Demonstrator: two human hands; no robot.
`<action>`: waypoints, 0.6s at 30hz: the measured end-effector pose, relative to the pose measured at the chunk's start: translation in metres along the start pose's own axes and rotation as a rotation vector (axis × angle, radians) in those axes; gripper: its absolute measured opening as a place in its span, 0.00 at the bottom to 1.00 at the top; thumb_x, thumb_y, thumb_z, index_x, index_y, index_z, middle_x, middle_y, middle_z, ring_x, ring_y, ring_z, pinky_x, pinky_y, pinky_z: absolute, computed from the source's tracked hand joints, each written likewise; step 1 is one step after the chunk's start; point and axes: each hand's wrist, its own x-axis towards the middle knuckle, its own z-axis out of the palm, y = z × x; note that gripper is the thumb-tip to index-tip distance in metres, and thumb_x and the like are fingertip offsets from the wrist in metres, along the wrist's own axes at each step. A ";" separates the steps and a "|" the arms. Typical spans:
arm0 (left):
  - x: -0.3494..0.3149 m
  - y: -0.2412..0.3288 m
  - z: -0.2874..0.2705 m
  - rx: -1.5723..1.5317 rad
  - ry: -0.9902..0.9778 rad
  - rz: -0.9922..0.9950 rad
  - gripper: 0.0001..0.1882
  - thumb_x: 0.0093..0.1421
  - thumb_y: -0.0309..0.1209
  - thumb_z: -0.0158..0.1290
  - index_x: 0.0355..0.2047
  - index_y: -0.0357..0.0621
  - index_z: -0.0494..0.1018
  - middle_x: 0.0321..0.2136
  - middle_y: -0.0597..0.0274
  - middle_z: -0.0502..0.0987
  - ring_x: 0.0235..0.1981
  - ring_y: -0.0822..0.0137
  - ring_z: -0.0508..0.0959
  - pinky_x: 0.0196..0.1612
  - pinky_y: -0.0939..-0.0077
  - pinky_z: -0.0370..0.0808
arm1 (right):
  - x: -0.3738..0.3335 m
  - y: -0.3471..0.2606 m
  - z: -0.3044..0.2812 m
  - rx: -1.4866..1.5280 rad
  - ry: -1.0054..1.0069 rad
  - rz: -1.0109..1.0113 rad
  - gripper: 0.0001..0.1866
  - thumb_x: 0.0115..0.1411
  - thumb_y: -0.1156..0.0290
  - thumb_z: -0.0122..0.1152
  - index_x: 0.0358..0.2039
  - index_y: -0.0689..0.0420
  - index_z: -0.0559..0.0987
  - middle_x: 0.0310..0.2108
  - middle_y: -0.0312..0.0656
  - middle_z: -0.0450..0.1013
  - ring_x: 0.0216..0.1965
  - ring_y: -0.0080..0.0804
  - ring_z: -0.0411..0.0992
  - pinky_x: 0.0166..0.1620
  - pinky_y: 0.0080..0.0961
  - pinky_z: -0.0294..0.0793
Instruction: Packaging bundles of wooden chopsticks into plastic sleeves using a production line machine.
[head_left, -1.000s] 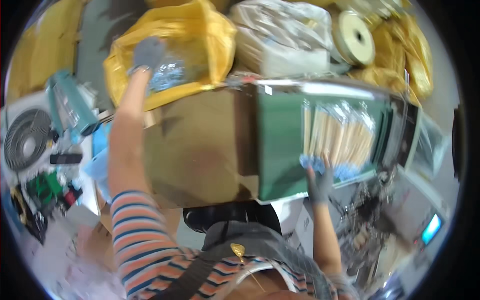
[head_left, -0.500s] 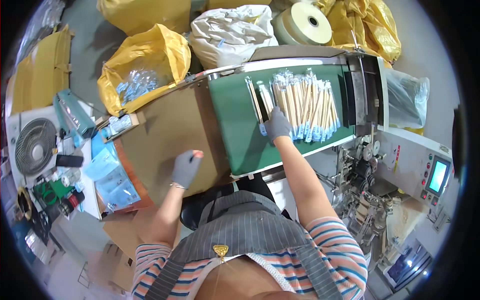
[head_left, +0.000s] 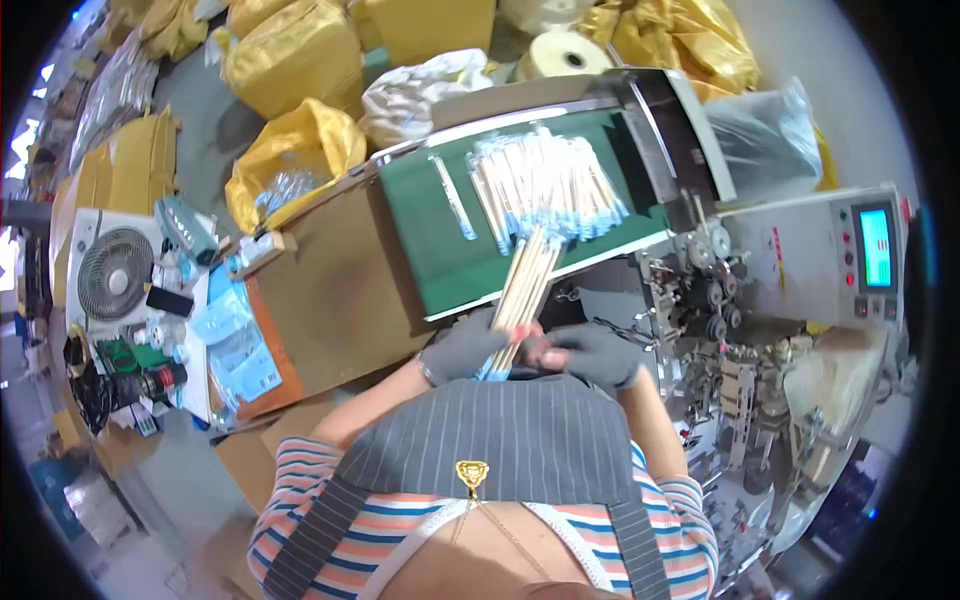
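Hands [head_left: 530, 350] together, clasping stick bundle [head_left: 528, 282]

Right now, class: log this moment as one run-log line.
left hand: grey glove, grip on bundle of thin wooden sticks | right hand: same bundle | more sticks on green conveyor belt

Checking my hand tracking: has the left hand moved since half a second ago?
Yes. The left hand was out over the brown board, left of the green belt; now it is close to the body, gripping the stick bundle beside the right hand.
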 end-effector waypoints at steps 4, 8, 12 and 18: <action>-0.015 0.001 0.020 0.113 -0.172 -0.087 0.20 0.59 0.34 0.49 0.49 0.38 0.63 0.38 0.59 0.72 0.34 0.72 0.74 0.37 0.78 0.72 | -0.025 -0.029 -0.002 0.197 0.611 -0.274 0.17 0.55 0.63 0.57 0.38 0.64 0.75 0.26 0.33 0.69 0.23 0.15 0.65 0.26 0.11 0.64; -0.010 0.021 0.045 0.321 -0.108 -0.037 0.18 0.60 0.36 0.48 0.46 0.37 0.66 0.34 0.60 0.73 0.30 0.74 0.75 0.32 0.80 0.72 | -0.020 -0.048 -0.002 0.128 0.786 -0.412 0.12 0.55 0.64 0.57 0.30 0.62 0.76 0.18 0.29 0.67 0.17 0.13 0.61 0.21 0.11 0.58; -0.008 0.028 0.064 0.197 0.336 0.123 0.21 0.60 0.42 0.49 0.41 0.33 0.69 0.22 0.60 0.73 0.19 0.76 0.71 0.18 0.86 0.65 | -0.022 -0.056 0.001 0.137 0.865 -0.480 0.12 0.56 0.63 0.55 0.30 0.61 0.76 0.18 0.31 0.67 0.17 0.12 0.61 0.21 0.11 0.58; -0.006 0.035 0.069 0.187 0.445 0.297 0.19 0.62 0.42 0.45 0.34 0.35 0.71 0.18 0.64 0.71 0.14 0.77 0.67 0.16 0.84 0.61 | -0.003 -0.053 0.040 0.196 0.627 -0.625 0.12 0.60 0.67 0.51 0.33 0.64 0.74 0.25 0.36 0.71 0.21 0.17 0.67 0.26 0.15 0.67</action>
